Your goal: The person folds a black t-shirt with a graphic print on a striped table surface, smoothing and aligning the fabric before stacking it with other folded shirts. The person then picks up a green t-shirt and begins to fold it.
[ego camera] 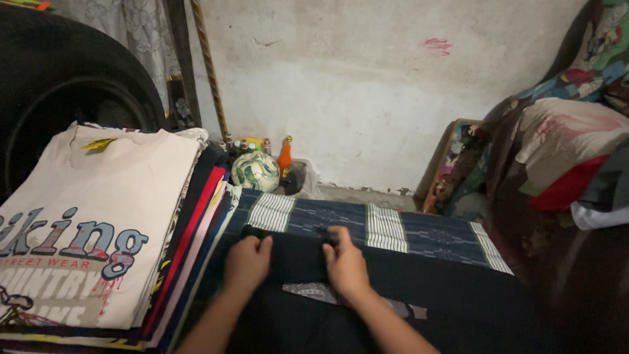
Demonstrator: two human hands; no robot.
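- Meanwhile, a person is working a dark garment [393,295] laid flat over a blue-and-white striped cloth [386,226], both hands set at the garment's far edge.
- Left hand [247,262] is resting on the fabric near that edge, fingers curled together and pressing down; whether they are pinching the cloth cannot be told from here.
- Right hand [344,259] is lying just beside it, fingers [337,236] bunched and closing on a small fold of the dark fabric at the edge.
- Doing this well, by the look of it, is asking for both hands to be keeping the edge level and taut, so the cloth is lying smooth without creases.
- Just left of the hands, a stack of folded T-shirts [98,229] is sitting with a cream printed one on top.
- Farther back, a ball [255,172] and small bottles [284,157] are standing against the wall.
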